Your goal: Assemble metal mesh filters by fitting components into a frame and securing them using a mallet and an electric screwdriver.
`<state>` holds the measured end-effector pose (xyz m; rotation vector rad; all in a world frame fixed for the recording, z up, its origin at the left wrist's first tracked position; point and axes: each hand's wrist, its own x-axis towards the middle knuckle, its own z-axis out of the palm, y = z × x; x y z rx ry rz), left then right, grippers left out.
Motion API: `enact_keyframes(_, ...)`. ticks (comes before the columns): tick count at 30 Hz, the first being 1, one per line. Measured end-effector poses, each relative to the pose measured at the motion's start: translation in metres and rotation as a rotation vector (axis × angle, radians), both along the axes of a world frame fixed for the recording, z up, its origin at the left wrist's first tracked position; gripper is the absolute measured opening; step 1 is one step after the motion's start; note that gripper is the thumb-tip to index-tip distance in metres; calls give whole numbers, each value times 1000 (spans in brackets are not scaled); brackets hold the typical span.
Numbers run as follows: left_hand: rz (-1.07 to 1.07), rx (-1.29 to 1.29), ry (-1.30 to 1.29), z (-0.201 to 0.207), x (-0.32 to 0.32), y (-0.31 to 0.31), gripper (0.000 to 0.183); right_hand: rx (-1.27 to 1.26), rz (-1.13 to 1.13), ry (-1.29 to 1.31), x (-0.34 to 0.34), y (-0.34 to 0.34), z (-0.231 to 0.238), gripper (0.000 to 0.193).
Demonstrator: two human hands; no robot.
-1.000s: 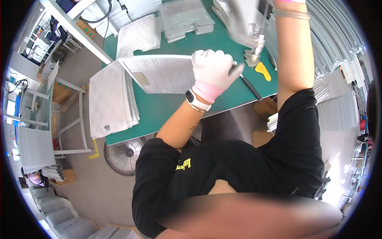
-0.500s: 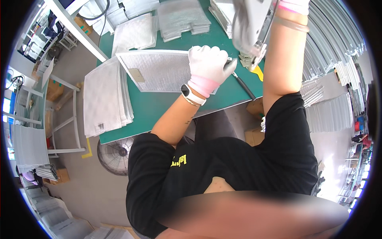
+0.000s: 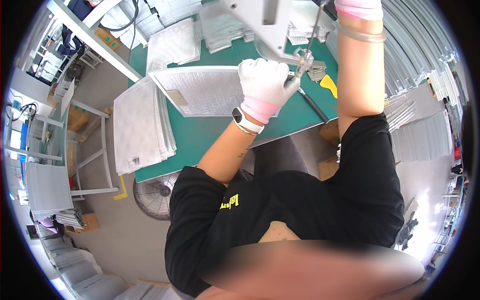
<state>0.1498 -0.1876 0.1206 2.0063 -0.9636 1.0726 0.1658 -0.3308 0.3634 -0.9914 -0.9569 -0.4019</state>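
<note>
My left hand [image 3: 262, 82], in a white glove with a pink cuff, is closed over the right end of a framed mesh panel [image 3: 207, 90]. The panel has a thin light metal frame and a small beige rectangular patch. A pale grey tool or machine part [image 3: 262, 22] hangs above the table, its metal tip close by my left thumb. My right arm stretches to the top edge, where only the pink cuff and a bit of glove of my right hand [image 3: 359, 7] show. Its fingers are cut off, so what it holds is hidden.
Mesh sheets [image 3: 142, 125] lie stacked at the left of the green table [image 3: 192, 145], with more at the back. A black-handled tool [image 3: 314, 106], a yellow scraper [image 3: 328, 86] and small metal plates [image 3: 316, 71] lie right. A floor fan [image 3: 162, 192] stands below.
The grey tool has swung left and is now beside my left hand. My left hand keeps its grip on the panel. The whole view has shifted slightly.
</note>
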Motion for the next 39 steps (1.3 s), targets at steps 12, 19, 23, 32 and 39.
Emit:
enact_keyframes(12,125,100,25,7,-10,4,15,66,-128,204,4,21,-46,22)
enact_keyframes(19,107,184,68,15,-18,3,17,7,-77,203,5,14,-47,31)
enact_keyframes(23,127,147,64,1,-14,5,10,-40,199,143,10,36,-71,46)
enact_keyframes(32,-10,-44,-37,2,-14,1,11,19,230,290,-6,40,-84,51)
enact_keyframes(39,-93,-27,-90,-1,-15,3,14,246,358,514,-3,45,-94,50)
